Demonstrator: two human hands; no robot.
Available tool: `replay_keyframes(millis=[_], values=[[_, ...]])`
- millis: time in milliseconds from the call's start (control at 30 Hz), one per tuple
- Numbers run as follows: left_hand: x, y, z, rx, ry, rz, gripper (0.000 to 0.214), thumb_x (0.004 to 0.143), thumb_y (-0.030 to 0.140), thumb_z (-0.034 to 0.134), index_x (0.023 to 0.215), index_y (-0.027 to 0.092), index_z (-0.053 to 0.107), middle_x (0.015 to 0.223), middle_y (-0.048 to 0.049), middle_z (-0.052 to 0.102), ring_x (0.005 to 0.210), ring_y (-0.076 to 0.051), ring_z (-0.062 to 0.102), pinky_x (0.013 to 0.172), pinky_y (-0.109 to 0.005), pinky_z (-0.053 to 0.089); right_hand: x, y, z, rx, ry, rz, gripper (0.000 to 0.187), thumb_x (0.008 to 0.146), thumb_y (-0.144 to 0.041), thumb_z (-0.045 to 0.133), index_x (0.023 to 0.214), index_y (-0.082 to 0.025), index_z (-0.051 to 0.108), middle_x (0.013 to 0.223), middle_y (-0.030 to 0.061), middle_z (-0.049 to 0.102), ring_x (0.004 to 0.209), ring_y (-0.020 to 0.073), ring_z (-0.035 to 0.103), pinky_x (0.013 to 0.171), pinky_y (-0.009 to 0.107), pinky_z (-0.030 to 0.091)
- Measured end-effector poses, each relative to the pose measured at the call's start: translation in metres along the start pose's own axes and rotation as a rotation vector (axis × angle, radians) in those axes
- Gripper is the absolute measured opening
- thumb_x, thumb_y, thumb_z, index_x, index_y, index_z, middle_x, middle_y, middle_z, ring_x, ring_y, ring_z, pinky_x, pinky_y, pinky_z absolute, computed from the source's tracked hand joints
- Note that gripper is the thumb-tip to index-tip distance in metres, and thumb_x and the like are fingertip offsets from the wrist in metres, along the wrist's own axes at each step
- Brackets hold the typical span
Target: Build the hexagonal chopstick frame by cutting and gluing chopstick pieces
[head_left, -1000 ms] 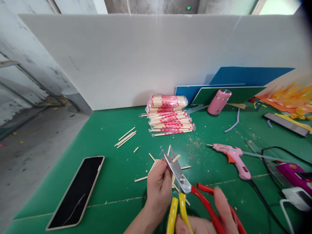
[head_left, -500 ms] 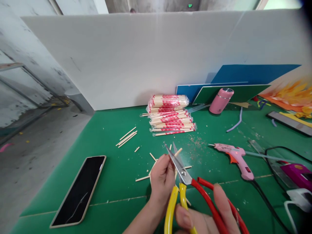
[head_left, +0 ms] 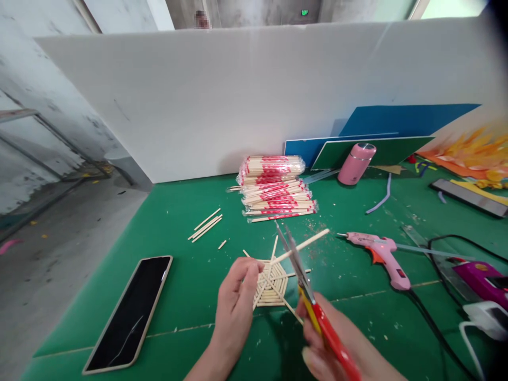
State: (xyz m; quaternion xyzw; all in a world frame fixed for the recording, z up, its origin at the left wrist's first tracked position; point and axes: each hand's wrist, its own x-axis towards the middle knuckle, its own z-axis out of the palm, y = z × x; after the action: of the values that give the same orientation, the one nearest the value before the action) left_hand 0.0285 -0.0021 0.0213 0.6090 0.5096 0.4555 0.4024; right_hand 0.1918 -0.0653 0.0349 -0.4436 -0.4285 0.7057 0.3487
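My left hand (head_left: pixel 236 300) pinches the near end of a long wooden stick (head_left: pixel 302 245) that points up and to the right. My right hand (head_left: pixel 342 352) grips scissors (head_left: pixel 301 275) with red and yellow handles. Their blades are slightly parted around the stick's middle. Below the stick, a web of glued wooden sticks (head_left: pixel 271 283) lies on the green table (head_left: pixel 186 296).
A stack of wrapped chopstick packs (head_left: pixel 274 188) stands behind. Loose sticks (head_left: pixel 205 224) lie to the left. A black phone (head_left: pixel 127 312) is at near left. A pink glue gun (head_left: pixel 380 253), cables, a pink bottle (head_left: pixel 356 164) and coloured boards are to the right.
My left hand has moved down and left, uncovering the stick web. The scissors have turned edge-on and the blades have nearly come together around a long stick.
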Motion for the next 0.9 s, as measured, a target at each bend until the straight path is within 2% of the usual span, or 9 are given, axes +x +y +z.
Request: replay_keyframes(millis=[100, 167, 267, 367, 467, 633, 767, 900], values=[[-0.010, 0.001, -0.011, 0.132, -0.036, 0.059, 0.019, 0.085, 0.029, 0.035, 0.080, 0.018, 0.050, 0.077, -0.0017, 0.051, 0.073, -0.014, 0.048, 0.066, -0.024, 0.039, -0.001, -0.006, -0.009, -0.280, 0.187, 0.041, 0.042, 0.071, -0.037, 0.057, 0.108, -0.022, 0.045, 0.076, 0.0011, 0.058, 0.070, 0.0145, 0.054, 0.063, 0.023, 0.043], [-0.015, 0.000, -0.012, 0.256, -0.091, 0.099, 0.015, 0.084, 0.028, 0.037, 0.089, 0.019, 0.048, 0.083, -0.0033, 0.052, 0.077, -0.016, 0.049, 0.069, -0.027, 0.040, -0.001, -0.007, -0.013, -0.487, 0.236, 0.071, 0.041, 0.071, -0.036, 0.056, 0.107, -0.020, 0.045, 0.074, 0.0021, 0.058, 0.068, 0.0159, 0.054, 0.060, 0.024, 0.042], [-0.020, -0.007, -0.007, 0.425, -0.178, 0.168, 0.014, 0.084, 0.023, 0.038, 0.091, 0.019, 0.049, 0.086, -0.0051, 0.055, 0.078, -0.017, 0.050, 0.070, -0.030, 0.042, -0.002, -0.003, -0.014, -0.740, 0.221, 0.111, 0.042, 0.068, -0.033, 0.056, 0.107, -0.018, 0.046, 0.073, 0.0034, 0.059, 0.061, 0.0159, 0.054, 0.055, 0.024, 0.040], [-0.025, -0.015, -0.002, 0.481, -0.259, 0.279, 0.018, 0.084, 0.018, 0.035, 0.084, 0.018, 0.053, 0.082, -0.0071, 0.059, 0.076, -0.018, 0.053, 0.069, -0.030, 0.044, -0.005, 0.007, -0.012, -0.807, 0.190, 0.111, 0.043, 0.068, -0.030, 0.056, 0.108, -0.018, 0.046, 0.078, 0.0055, 0.061, 0.064, 0.0165, 0.055, 0.057, 0.025, 0.040], [-0.034, -0.023, -0.003, 0.514, -0.280, 0.336, 0.021, 0.082, 0.016, 0.034, 0.082, 0.016, 0.055, 0.079, -0.0094, 0.061, 0.073, -0.019, 0.055, 0.067, -0.030, 0.046, -0.011, 0.017, -0.010, -0.856, 0.177, 0.135, 0.046, 0.066, -0.029, 0.056, 0.109, -0.017, 0.045, 0.086, 0.0081, 0.060, 0.072, 0.0191, 0.056, 0.064, 0.028, 0.042], [-0.051, -0.028, -0.010, 0.506, -0.349, 0.252, 0.023, 0.083, 0.016, 0.033, 0.078, 0.017, 0.056, 0.073, -0.0073, 0.062, 0.068, -0.018, 0.056, 0.065, -0.030, 0.047, -0.019, 0.028, -0.007, -0.900, 0.174, 0.243, 0.062, 0.063, -0.034, 0.057, 0.118, -0.012, 0.037, 0.090, 0.0121, 0.059, 0.078, 0.0235, 0.056, 0.069, 0.036, 0.043], [-0.049, -0.021, -0.017, 0.298, -0.434, 0.135, 0.024, 0.084, 0.020, 0.036, 0.073, 0.018, 0.057, 0.067, -0.0040, 0.060, 0.066, -0.015, 0.056, 0.064, -0.026, 0.046, -0.021, 0.027, -0.002, -0.918, 0.164, 0.254, 0.062, 0.059, -0.035, 0.060, 0.114, -0.012, 0.042, 0.091, 0.0133, 0.059, 0.080, 0.0253, 0.056, 0.069, 0.036, 0.043], [-0.040, -0.013, -0.022, 0.111, -0.468, 0.047, 0.023, 0.084, 0.020, 0.039, 0.079, 0.021, 0.062, 0.065, -0.0013, 0.060, 0.065, -0.014, 0.057, 0.063, -0.022, 0.046, -0.022, 0.028, -0.001, -0.881, 0.215, 0.234, 0.070, 0.055, -0.034, 0.064, 0.118, -0.014, 0.040, 0.094, 0.0123, 0.058, 0.081, 0.0248, 0.056, 0.073, 0.036, 0.043]])
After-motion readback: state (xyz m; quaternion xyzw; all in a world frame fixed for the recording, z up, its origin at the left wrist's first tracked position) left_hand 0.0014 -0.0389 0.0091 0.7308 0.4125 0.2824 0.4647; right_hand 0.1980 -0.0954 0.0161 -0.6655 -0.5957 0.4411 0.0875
